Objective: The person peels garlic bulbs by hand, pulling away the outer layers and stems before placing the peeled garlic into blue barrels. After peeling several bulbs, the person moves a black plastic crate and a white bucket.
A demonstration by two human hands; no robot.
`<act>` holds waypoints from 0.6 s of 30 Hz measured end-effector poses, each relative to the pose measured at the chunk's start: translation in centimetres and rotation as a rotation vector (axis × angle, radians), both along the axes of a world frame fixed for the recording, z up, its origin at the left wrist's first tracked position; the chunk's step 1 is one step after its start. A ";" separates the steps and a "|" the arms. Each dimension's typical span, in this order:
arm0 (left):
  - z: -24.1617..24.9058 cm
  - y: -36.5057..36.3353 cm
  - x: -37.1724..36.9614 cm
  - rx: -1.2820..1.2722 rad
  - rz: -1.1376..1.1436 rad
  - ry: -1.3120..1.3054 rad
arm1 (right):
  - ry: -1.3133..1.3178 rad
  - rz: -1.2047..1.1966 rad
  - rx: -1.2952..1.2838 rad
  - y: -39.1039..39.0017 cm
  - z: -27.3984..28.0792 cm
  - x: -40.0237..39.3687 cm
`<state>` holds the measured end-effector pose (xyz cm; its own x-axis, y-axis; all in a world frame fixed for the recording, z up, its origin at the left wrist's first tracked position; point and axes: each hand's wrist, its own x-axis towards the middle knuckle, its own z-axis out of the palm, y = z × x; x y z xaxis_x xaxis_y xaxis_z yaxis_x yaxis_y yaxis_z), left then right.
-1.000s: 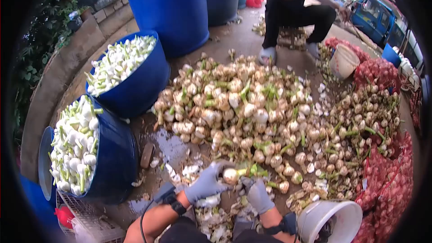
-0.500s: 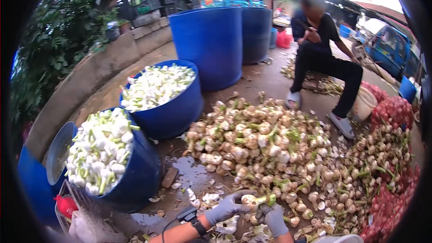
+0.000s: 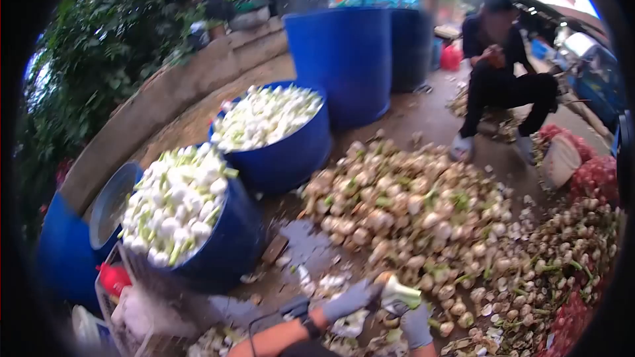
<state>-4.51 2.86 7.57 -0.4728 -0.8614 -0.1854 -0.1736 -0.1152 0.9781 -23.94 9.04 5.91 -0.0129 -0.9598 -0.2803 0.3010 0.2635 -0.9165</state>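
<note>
Low in the view, a garlic bulb (image 3: 395, 290) shows white skin, its pale green stem end pointing right. My left hand (image 3: 352, 299), in a grey glove, is closed at the bulb's left end, where a brownish bit shows by the fingertips. From below and right, my right hand (image 3: 415, 326), also gloved, grips the bulb near its stem. A black strap (image 3: 308, 326) circles my left wrist. Just beyond my hands spreads a large heap of brown-skinned garlic (image 3: 410, 205). Loose white skins (image 3: 350, 324) lie on the ground beneath them.
Blue tubs of white garlic (image 3: 182, 208) (image 3: 271, 119) stand at left, with taller blue barrels (image 3: 340, 66) behind. A plastic crate (image 3: 149, 320) is at lower left. Another person (image 3: 506, 73) sits beyond the heap. Red mesh sacks (image 3: 595, 182) lie at right.
The view has swung left, so the scene sits further right. The bulb between my hands has gone from brownish to mostly white, and my left hand has moved to its left end.
</note>
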 end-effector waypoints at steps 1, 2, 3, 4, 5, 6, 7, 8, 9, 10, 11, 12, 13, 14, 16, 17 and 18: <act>-3.2 0.3 0.1 -0.107 0.065 -0.007 | -0.007 -0.014 -0.096 0.9 -0.9 0.6; -4.8 0.7 0.1 -0.214 0.134 -0.023 | 0.193 0.076 -0.163 1.4 0.1 0.6; -2.0 0.2 -0.2 -0.116 0.195 0.096 | 0.069 0.110 -0.084 1.8 -0.6 0.8; -1.1 0.8 -0.5 -0.347 0.129 0.014 | 0.088 0.025 -0.052 1.9 -0.1 1.8; -0.5 1.2 -0.6 -0.573 0.031 -0.066 | 0.066 0.131 0.066 1.8 -1.2 0.8; -0.1 1.5 -0.6 -0.552 0.053 -0.084 | 0.008 0.120 0.008 2.1 -0.1 2.0; 0.2 1.5 -0.8 -0.411 0.022 -0.171 | -0.041 0.098 -0.056 2.1 1.4 2.6; 0.4 1.4 -0.7 -0.275 -0.014 -0.250 | 0.109 0.252 -0.006 2.1 2.5 2.3; 0.4 1.5 -0.5 -0.268 -0.008 -0.248 | 0.111 0.260 0.000 2.3 1.9 2.0; 0.3 1.5 -0.3 -0.122 0.012 -0.195 | 0.207 0.197 0.001 2.4 0.4 1.4; 0.3 1.2 0.1 0.019 0.031 -0.143 | 0.303 0.132 -0.002 2.2 -1.4 0.5; -1.0 1.5 0.1 -0.041 0.108 -0.149 | 0.619 0.193 -0.073 1.4 -3.6 -1.2; -0.5 1.3 0.3 -0.048 0.108 -0.147 | 0.621 0.190 -0.080 0.8 -3.7 -1.5; -0.2 1.6 0.6 0.170 0.089 0.055 | 0.830 0.154 -0.094 0.6 -3.7 -1.8; 2.0 2.2 1.7 0.229 -0.017 0.183 | 1.111 0.237 -0.062 1.0 -4.1 -2.7; -0.4 2.4 1.5 0.154 0.005 0.224 | 1.121 0.253 -0.039 1.9 -4.7 -2.6; -2.6 2.6 1.2 0.077 0.026 0.264 | 0.961 0.462 -0.019 3.0 -5.2 -2.3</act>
